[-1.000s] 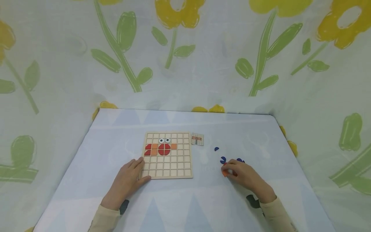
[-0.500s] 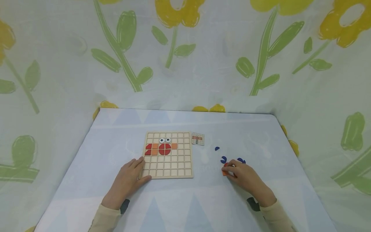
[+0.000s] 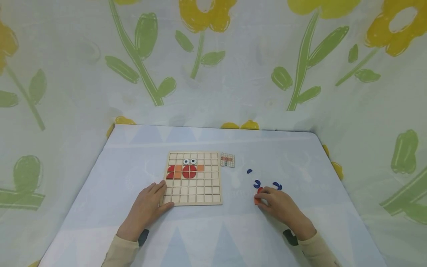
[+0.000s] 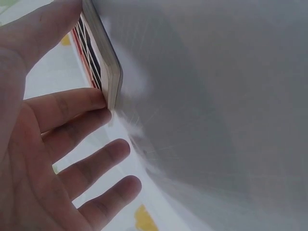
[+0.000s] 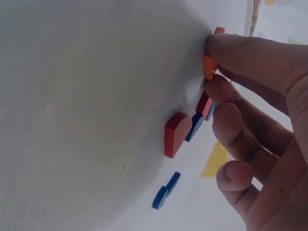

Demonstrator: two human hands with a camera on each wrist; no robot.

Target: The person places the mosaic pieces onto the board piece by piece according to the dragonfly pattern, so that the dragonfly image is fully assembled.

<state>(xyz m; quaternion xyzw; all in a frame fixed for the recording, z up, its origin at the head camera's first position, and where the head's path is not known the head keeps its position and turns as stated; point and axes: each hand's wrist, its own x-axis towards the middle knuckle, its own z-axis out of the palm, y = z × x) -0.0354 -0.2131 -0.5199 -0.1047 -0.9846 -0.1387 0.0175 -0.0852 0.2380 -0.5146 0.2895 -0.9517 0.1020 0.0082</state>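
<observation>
My left hand (image 3: 148, 202) rests at the near left corner of a wooden grid board (image 3: 200, 191), its fingers extended. In the left wrist view the thumb and index finger touch the board's edge (image 4: 108, 67). On the grid lie red rounded tiles (image 3: 189, 171), orange squares (image 3: 178, 171) and two eye tiles (image 3: 189, 161). To the right of the board, my right hand (image 3: 278, 204) pinches an orange tile (image 5: 209, 66) between thumb and fingers, low at the table. A red rounded tile (image 3: 260, 190) lies just beyond it. Another red tile (image 5: 177, 134) shows beneath the right hand.
A small picture card (image 3: 227, 160) lies against the board's right side. Loose blue tiles (image 3: 257, 184) are spread around the right hand, one farther back (image 3: 249, 171) and a pair on the right (image 3: 277, 185). Flowered cloth walls (image 3: 213, 92) surround the table.
My right hand has shifted slightly nearer to me with the orange tile, uncovering more of the red tile and the right-hand blue pair. The left hand and board stay put.
</observation>
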